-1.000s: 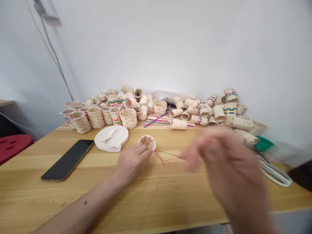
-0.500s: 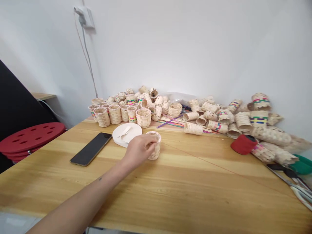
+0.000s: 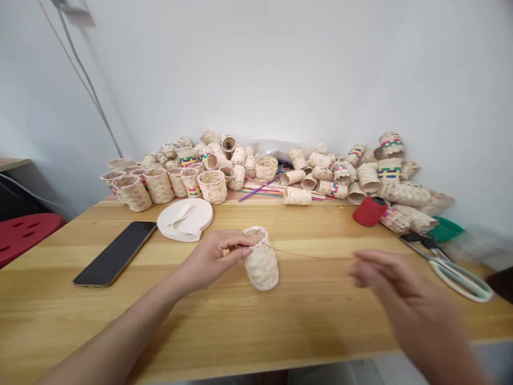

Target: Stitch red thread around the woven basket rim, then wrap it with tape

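Note:
My left hand (image 3: pixel 212 258) pinches the rim of a small woven basket (image 3: pixel 261 263), which is tilted just above the wooden table (image 3: pixel 280 315). A thin red thread (image 3: pixel 304 254) runs from the basket's rim to the right, toward my right hand (image 3: pixel 395 286). That hand is blurred by motion at the right; its fingers seem drawn together near the thread's end, but I cannot make out the grip. A red thread spool (image 3: pixel 369 211) lies farther back on the right.
A heap of small woven baskets (image 3: pixel 304 171) lines the wall, with coloured strips (image 3: pixel 260 190) among them. A white roll of strip (image 3: pixel 185 219) and a black phone (image 3: pixel 116 254) lie left. Scissors (image 3: pixel 449 262) rest at the right. A red stool (image 3: pixel 22 235) stands beside the table.
The left hand lifted the basket from standing upright on the table and tilted it. The right hand, out of view half a second ago, came back in at the right with the thread stretched.

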A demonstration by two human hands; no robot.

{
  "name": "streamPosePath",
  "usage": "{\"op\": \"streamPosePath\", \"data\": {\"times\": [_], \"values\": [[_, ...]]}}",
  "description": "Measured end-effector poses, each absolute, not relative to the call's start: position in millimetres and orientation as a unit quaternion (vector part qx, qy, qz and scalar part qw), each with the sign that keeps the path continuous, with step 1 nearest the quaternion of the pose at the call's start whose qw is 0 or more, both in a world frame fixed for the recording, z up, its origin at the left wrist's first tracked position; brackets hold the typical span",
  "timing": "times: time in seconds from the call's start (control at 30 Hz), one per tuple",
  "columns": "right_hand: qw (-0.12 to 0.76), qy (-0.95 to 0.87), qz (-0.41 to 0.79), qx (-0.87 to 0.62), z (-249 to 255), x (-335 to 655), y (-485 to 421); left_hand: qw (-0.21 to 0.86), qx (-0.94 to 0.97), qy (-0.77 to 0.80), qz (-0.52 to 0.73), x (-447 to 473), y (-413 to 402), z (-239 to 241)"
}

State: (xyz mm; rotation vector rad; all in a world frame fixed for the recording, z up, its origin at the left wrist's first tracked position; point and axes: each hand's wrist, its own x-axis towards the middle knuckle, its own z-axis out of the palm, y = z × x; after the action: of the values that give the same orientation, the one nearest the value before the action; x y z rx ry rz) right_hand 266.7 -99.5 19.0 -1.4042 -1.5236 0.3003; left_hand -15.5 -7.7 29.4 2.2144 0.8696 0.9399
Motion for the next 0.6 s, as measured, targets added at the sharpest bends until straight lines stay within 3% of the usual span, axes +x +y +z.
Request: {"op": "streamPosePath", "data": {"times": [0.13, 0.6], "values": [[0.437, -0.724, 0.142, -0.515, 21, 219, -70, 0.301, 0.827, 0.326, 0.347, -15, -7, 26], [0.401, -0.765, 0.112, -0.49, 10, 190, -52, 0.296, 0.827, 0.323, 0.351, -15, -7, 27]]}}
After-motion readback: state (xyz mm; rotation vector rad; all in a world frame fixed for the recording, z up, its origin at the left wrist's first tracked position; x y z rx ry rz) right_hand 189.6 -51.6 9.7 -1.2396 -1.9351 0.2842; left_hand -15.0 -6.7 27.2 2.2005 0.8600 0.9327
